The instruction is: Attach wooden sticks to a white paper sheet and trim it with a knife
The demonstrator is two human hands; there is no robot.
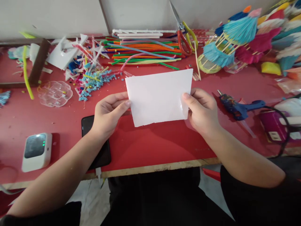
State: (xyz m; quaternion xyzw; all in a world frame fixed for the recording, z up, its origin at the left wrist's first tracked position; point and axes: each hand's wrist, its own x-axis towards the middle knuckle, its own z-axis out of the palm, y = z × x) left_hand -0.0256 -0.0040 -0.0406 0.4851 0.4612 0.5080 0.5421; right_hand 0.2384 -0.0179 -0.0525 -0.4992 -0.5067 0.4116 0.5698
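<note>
A blank white sheet, like card or stiff paper (160, 97), is held up over the red table, tilted slightly. Its lower edge looks a little ragged. My left hand (109, 113) pinches the left edge, thumb in front and fingers behind. On the opposite edge my right hand (203, 108) grips in the same way, its thumb lying on the sheet's face. The fingertips behind the sheet are hidden. Partly under my left forearm lies a black phone (103, 155) with a white cable plugged in.
Behind the sheet lie colourful pipe cleaners (141, 51) and scissors (184, 37). At left are foam scraps (94, 80), a clear flower-shaped tray (55, 94) and a white device (37, 150). At right sit a glue gun (240, 106), a purple power strip (272, 125) and blue paper umbrella-like crafts (241, 28).
</note>
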